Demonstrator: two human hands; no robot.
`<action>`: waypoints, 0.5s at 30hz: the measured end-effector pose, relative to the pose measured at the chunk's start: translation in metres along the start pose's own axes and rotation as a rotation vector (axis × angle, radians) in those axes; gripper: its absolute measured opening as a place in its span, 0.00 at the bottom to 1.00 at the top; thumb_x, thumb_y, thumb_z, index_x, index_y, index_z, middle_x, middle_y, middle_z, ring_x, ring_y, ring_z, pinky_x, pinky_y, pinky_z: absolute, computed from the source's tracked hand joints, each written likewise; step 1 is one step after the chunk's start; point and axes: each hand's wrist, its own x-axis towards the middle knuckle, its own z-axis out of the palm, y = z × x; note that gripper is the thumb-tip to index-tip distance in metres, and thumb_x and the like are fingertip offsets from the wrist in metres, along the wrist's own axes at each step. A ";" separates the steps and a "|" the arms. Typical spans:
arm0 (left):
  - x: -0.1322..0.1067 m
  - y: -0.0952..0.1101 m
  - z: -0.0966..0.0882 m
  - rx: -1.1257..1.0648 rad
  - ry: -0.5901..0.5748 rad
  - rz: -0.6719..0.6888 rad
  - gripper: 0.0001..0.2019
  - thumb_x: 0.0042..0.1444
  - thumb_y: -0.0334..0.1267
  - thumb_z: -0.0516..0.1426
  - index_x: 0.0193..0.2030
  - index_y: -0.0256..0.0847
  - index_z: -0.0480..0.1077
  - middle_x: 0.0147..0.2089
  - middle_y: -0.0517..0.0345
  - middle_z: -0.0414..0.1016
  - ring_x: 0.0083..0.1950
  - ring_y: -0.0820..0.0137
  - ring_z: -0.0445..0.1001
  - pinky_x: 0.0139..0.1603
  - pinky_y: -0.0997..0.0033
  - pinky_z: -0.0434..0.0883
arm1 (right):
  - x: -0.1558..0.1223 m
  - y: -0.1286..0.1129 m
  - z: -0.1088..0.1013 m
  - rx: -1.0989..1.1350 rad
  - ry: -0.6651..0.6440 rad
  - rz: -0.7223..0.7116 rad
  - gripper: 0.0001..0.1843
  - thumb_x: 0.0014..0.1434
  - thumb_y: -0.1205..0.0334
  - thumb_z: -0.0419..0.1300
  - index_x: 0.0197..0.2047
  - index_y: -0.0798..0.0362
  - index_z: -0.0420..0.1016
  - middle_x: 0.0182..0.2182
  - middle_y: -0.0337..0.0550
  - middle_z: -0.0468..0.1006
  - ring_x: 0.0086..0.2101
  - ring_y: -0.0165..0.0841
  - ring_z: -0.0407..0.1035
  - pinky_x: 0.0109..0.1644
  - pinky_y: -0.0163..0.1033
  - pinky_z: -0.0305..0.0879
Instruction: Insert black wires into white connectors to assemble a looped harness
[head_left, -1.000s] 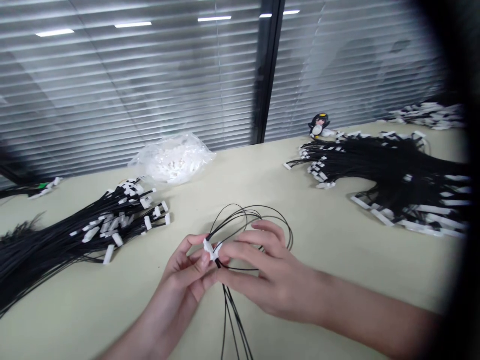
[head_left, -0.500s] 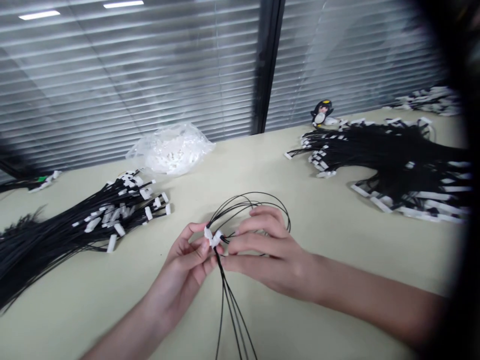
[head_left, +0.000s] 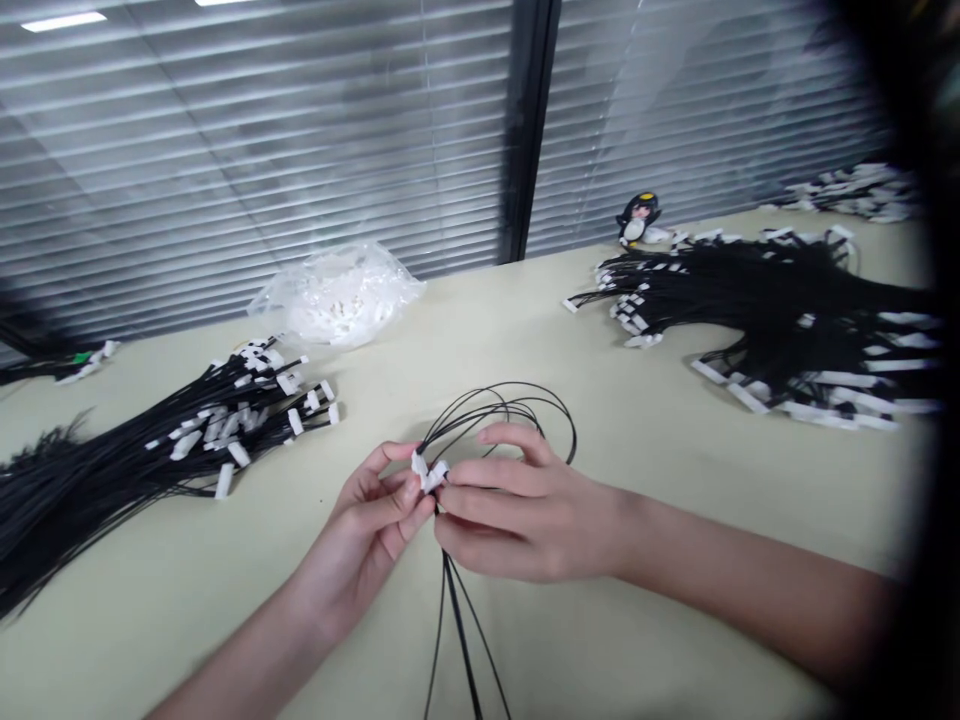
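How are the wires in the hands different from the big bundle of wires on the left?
The held wires are only a few, while the left bundle has very many. Some of the held wires curl into loops, while the left bundle lies stretched out on the table. Both have black wires and white connectors.

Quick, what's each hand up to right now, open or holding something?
Left hand: closed, thumb and fingers pinching the white connectors.
Right hand: fingers curled beside them, near the black wires; whether it grips cannot be told.
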 end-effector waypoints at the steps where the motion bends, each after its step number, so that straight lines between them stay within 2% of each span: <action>1: 0.000 0.000 0.000 0.005 -0.005 0.000 0.14 0.51 0.25 0.59 0.44 0.40 0.66 0.33 0.59 0.69 0.32 0.80 0.70 0.38 0.82 0.70 | 0.000 0.001 0.000 -0.013 -0.003 -0.008 0.05 0.54 0.66 0.56 0.35 0.50 0.69 0.38 0.28 0.68 0.47 0.21 0.56 0.59 0.41 0.49; 9: 0.001 -0.001 0.002 0.019 -0.048 0.015 0.12 0.51 0.25 0.59 0.43 0.39 0.67 0.31 0.60 0.68 0.30 0.81 0.68 0.34 0.84 0.68 | -0.005 0.007 0.003 -0.006 0.007 -0.046 0.09 0.54 0.65 0.57 0.41 0.50 0.68 0.40 0.29 0.68 0.48 0.21 0.57 0.58 0.41 0.51; 11: 0.002 -0.002 0.001 0.011 -0.071 0.019 0.11 0.52 0.25 0.58 0.42 0.38 0.67 0.31 0.60 0.68 0.29 0.82 0.67 0.33 0.84 0.68 | -0.005 0.008 0.004 0.040 0.012 -0.006 0.10 0.54 0.66 0.57 0.42 0.50 0.67 0.41 0.28 0.68 0.48 0.20 0.57 0.59 0.40 0.50; 15: 0.003 -0.002 0.000 -0.026 -0.088 0.031 0.12 0.51 0.23 0.58 0.42 0.37 0.68 0.30 0.61 0.67 0.27 0.84 0.66 0.31 0.86 0.68 | -0.003 0.008 0.006 0.225 -0.007 0.165 0.09 0.56 0.65 0.56 0.41 0.48 0.68 0.39 0.27 0.70 0.46 0.19 0.57 0.57 0.36 0.50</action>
